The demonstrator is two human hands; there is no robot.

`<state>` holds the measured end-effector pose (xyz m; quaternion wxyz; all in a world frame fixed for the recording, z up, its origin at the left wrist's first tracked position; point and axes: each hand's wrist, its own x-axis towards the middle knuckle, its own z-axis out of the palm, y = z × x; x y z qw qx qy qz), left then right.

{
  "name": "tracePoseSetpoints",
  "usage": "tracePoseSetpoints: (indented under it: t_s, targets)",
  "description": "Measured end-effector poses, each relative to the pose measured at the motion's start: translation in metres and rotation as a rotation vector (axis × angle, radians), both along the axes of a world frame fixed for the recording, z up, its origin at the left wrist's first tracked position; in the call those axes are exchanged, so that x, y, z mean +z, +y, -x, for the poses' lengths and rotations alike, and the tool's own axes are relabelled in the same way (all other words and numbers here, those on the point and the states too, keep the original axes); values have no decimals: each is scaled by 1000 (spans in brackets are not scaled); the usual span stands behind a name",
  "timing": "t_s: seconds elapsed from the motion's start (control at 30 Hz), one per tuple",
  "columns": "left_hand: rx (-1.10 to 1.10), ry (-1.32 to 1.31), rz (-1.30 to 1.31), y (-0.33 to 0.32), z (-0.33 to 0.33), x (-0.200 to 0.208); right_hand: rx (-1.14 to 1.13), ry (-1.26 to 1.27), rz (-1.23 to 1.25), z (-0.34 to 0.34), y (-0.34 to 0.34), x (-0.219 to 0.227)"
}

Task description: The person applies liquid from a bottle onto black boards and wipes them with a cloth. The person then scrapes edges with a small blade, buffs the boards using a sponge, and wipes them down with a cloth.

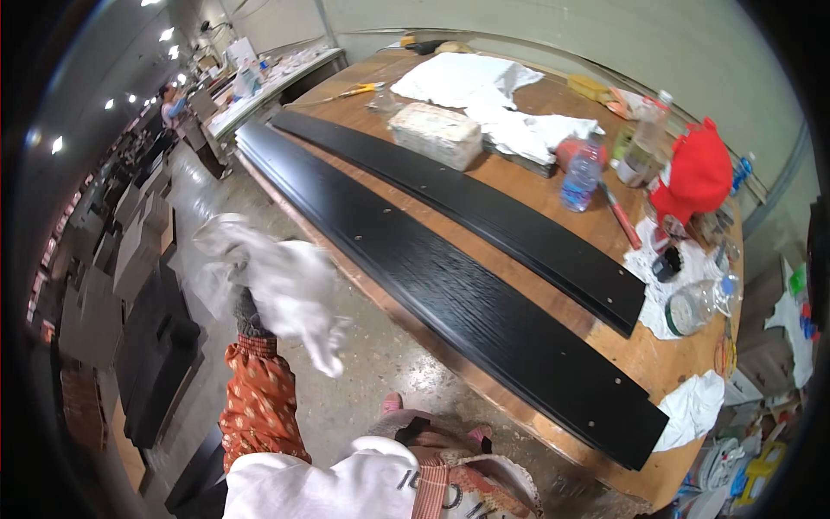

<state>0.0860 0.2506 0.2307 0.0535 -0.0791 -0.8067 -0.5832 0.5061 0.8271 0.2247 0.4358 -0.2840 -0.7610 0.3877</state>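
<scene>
Head view: a wooden bench [667,374] carries a wide black panel [450,303] along its near edge, a narrower panel [484,208] farther in; left of the bench, a blurred white cloth [298,281], gripped by the left hand [235,262]. Right hand unseen, its state unknowable.

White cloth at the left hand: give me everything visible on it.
The white cloth looks like thin, soft fabric, loosely crumpled and folded, with a ragged-looking outline. Motion blur hides its weave and exact edges. It is bunched at the left hand, whose fingers can't be told apart from it; the rest spreads rightward and droops to a narrow end at lower right. It is in the air above the grey floor, left of the table. Only the hand visibly touches it.
</scene>
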Motion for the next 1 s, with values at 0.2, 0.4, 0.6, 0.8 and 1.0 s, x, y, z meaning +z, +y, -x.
tracePoseSetpoints:
  t_s: [0.2, 0.4, 0.6, 0.8, 1.0]
  targets:
    - [140, -151, 1049, -23, -16, -24, 386, 216, 22, 171, -89, 69]
    - [73, 220, 656, -83, -31, -3, 1049, -434, -459, 329, -294, 73]
    - [-138, 43, 618, -121, -41, 64, 1831, -519, -757, 442, -477, 85]
    - [-80, 52, 404, -203, -12, 19, 2147, -730, -1103, 523, -596, 142]
    - [407, -289, -198, -254, 67, 40, 1919, -390, -471, 640, -653, 143]
